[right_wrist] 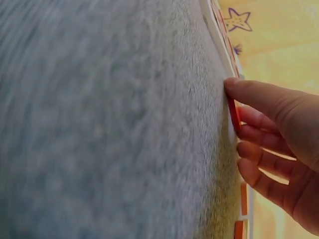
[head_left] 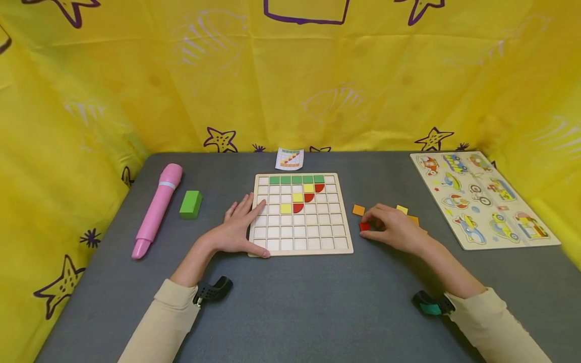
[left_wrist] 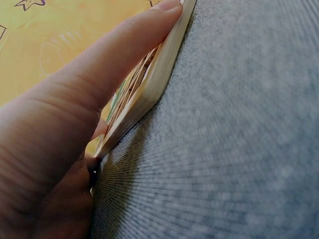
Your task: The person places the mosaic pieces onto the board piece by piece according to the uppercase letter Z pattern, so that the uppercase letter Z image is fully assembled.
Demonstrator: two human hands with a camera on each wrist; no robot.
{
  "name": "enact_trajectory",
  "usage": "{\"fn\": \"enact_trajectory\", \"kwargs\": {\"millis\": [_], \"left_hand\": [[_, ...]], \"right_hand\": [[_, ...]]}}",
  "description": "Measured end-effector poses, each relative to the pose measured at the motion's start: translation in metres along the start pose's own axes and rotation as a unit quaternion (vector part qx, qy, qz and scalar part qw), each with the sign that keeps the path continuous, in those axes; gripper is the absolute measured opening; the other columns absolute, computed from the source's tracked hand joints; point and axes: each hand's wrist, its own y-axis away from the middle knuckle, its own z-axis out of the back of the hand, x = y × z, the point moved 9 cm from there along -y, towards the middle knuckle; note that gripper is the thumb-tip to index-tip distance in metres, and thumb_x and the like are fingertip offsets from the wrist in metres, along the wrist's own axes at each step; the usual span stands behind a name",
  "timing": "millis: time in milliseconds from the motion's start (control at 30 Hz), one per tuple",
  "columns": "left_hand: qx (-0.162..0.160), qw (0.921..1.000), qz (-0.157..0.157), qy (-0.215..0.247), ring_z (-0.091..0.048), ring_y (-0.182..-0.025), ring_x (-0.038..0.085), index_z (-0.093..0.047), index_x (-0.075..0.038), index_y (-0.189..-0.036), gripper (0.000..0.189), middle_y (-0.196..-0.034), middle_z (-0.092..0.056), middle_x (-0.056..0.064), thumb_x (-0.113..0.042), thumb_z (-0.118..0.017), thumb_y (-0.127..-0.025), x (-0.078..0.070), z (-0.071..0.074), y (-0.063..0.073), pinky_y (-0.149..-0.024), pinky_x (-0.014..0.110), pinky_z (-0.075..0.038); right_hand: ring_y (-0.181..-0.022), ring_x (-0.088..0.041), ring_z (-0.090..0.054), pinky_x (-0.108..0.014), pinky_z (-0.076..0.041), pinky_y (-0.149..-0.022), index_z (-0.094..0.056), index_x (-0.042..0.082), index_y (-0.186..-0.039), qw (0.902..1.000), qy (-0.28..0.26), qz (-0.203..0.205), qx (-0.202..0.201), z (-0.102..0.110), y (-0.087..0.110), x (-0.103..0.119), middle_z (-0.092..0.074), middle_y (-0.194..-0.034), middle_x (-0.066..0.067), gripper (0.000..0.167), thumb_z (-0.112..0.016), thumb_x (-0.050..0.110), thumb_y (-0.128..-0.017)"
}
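A wooden grid board [head_left: 313, 233] lies mid-table. Several green squares [head_left: 297, 180] fill part of its top row, and yellow squares [head_left: 286, 208] and red quarter-circle tiles [head_left: 297, 207] step down diagonally below. My left hand [head_left: 233, 233] rests on the board's left side with its fingers spread; in the left wrist view the thumb [left_wrist: 124, 45] lies along the near edge. Right of the board, my right hand [head_left: 399, 229] pinches a red tile [right_wrist: 234, 114] between thumb and fingers, low at the tabletop. Beside that hand lie an orange square [head_left: 358, 209] and a yellow tile [head_left: 401, 208].
Behind the board is a small pattern card [head_left: 289, 159]. A pink microphone-shaped toy [head_left: 156, 212] and a green block [head_left: 190, 204] lie at left. At right lies a wooden picture puzzle [head_left: 485, 201]. Another orange piece [head_left: 413, 220] sits partly behind my right hand.
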Motion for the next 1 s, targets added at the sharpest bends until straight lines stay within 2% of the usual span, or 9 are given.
{"fn": "enact_trajectory", "kwargs": {"millis": [167, 300, 467, 700, 833, 1000], "left_hand": [[0.000, 1.0000, 0.001, -0.002, 0.011, -0.147, 0.033, -0.012, -0.008, -0.157, 0.126, -0.161, 0.010, 0.020, -0.059, -0.083, -0.066, 0.000, 0.000, 0.001, -0.112, 0.055, 0.005], [0.000, 1.0000, 0.000, -0.003, 0.011, -0.147, 0.033, -0.012, -0.008, -0.157, 0.126, -0.161, 0.010, 0.020, -0.059, -0.083, -0.066, 0.000, 0.000, 0.001, -0.112, 0.055, 0.005], [-0.001, 1.0000, -0.002, -0.001, 0.011, -0.147, 0.033, -0.013, -0.008, -0.157, 0.125, -0.161, 0.010, 0.019, -0.059, -0.083, -0.067, -0.002, 0.001, 0.001, -0.113, 0.054, 0.005], [0.002, 1.0000, -0.001, -0.005, 0.012, -0.147, 0.033, -0.012, -0.008, -0.157, 0.125, -0.161, 0.011, 0.019, -0.059, -0.082, -0.068, -0.001, 0.001, 0.001, -0.112, 0.055, 0.006], [0.005, 1.0000, -0.002, -0.007, 0.012, -0.147, 0.033, -0.011, -0.009, -0.157, 0.124, -0.161, 0.011, 0.019, -0.060, -0.082, -0.068, -0.001, 0.001, 0.001, -0.112, 0.055, 0.006], [0.004, 1.0000, -0.001, -0.005, 0.012, -0.147, 0.032, -0.012, -0.009, -0.157, 0.124, -0.161, 0.011, 0.019, -0.060, -0.081, -0.068, -0.001, 0.001, 0.002, -0.112, 0.055, 0.006]], "right_hand": [[-0.067, -0.010, -0.051, -0.026, -0.043, -0.060, -0.068, 0.016, -0.090, 0.9993, -0.021, -0.029, -0.012, -0.004, -0.010, 0.006, -0.058, -0.077, 0.008, 0.023, -0.083, 0.029, -0.079], [-0.067, -0.011, -0.051, -0.027, -0.041, -0.060, -0.069, 0.015, -0.093, 0.9978, -0.050, -0.040, -0.015, -0.012, -0.027, 0.023, -0.058, -0.075, 0.008, 0.027, -0.083, 0.032, -0.078], [-0.069, -0.013, -0.053, -0.029, -0.042, -0.062, -0.069, 0.014, -0.090, 0.9972, -0.072, -0.023, -0.003, -0.032, -0.056, 0.054, -0.059, -0.075, 0.007, 0.024, -0.084, 0.030, -0.078], [-0.072, -0.013, -0.052, -0.029, -0.043, -0.067, -0.069, 0.015, -0.087, 0.9985, -0.052, 0.008, 0.016, -0.061, -0.094, 0.088, -0.061, -0.077, 0.004, 0.024, -0.084, 0.032, -0.078], [-0.073, -0.013, -0.051, -0.028, -0.044, -0.068, -0.069, 0.012, -0.089, 0.9983, -0.048, 0.014, 0.029, -0.071, -0.106, 0.099, -0.060, -0.079, 0.002, 0.025, -0.083, 0.030, -0.079], [-0.074, -0.013, -0.051, -0.027, -0.045, -0.069, -0.070, 0.009, -0.091, 0.9977, -0.055, 0.034, 0.022, -0.076, -0.114, 0.105, -0.059, -0.080, -0.001, 0.023, -0.083, 0.024, -0.080]]}}
